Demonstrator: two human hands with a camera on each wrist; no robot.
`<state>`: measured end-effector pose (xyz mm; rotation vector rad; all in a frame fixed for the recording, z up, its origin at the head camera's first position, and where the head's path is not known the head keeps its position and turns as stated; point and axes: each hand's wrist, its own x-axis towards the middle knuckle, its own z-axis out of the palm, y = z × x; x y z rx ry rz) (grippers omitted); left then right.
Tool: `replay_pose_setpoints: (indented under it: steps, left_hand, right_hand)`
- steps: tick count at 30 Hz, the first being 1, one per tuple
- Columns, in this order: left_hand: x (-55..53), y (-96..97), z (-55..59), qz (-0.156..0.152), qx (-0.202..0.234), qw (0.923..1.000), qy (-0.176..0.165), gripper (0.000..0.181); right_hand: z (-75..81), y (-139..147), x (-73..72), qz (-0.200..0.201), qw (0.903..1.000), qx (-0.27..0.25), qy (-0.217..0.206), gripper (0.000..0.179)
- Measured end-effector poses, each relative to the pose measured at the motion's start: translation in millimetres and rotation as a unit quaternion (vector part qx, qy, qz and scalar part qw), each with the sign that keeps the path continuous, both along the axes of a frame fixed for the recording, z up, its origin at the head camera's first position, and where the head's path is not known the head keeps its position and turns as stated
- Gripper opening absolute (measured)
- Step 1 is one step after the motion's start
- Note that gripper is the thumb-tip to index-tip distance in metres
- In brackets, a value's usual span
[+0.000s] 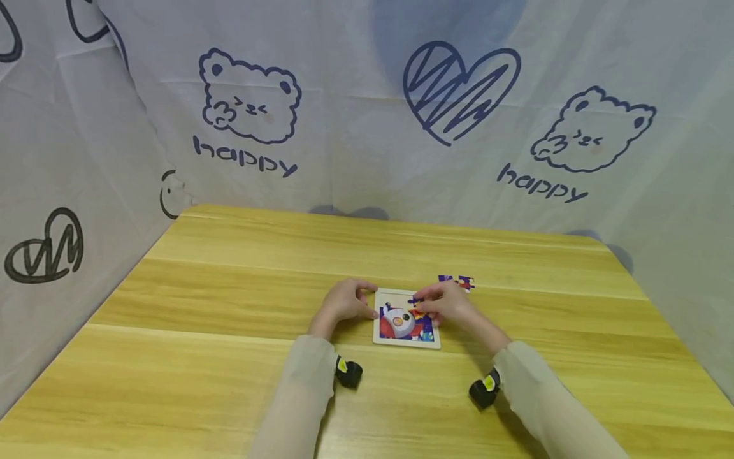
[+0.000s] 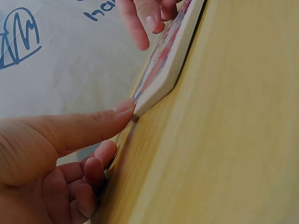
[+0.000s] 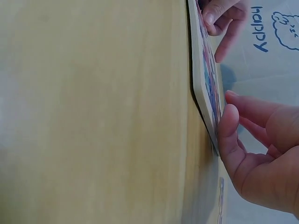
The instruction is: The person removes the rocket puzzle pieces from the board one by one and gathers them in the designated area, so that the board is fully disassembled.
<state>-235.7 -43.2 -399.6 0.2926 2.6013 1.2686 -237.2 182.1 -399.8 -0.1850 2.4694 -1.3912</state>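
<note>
A square jigsaw puzzle board with a pale rim lies flat on the table. Its lower part shows a white and red cartoon figure on purple; the upper left of the tray is bare. My left hand steadies the board, the straight thumb touching its left edge and the index finger by the top left corner. Over the upper right part, my right hand pinches a small purple and orange puzzle piece between thumb and index finger. The fingers mostly hide that piece in the right wrist view.
More purple and red puzzle pieces lie on the wooden table just behind the right hand. White cloth with printed bears and hearts hangs behind and beside the table. Each wrist wears a small black camera.
</note>
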Motion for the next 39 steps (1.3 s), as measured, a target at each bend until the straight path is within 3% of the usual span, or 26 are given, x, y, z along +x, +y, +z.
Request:
replay_pose_setpoints:
  steps: [33,39]
  left_hand:
    - [-0.7,0.2,-1.4,0.002,0.004,1.0000,-0.003,0.053]
    - [-0.7,-0.1,-1.0,0.004,0.003,1.0000,-0.004,0.053]
  right_hand:
    - [6.8,-11,-2.8,0.043,0.9907,0.120,0.047,0.022]
    - [7.3,-13,-3.8,0.059,0.9827,0.147,0.097,0.020]
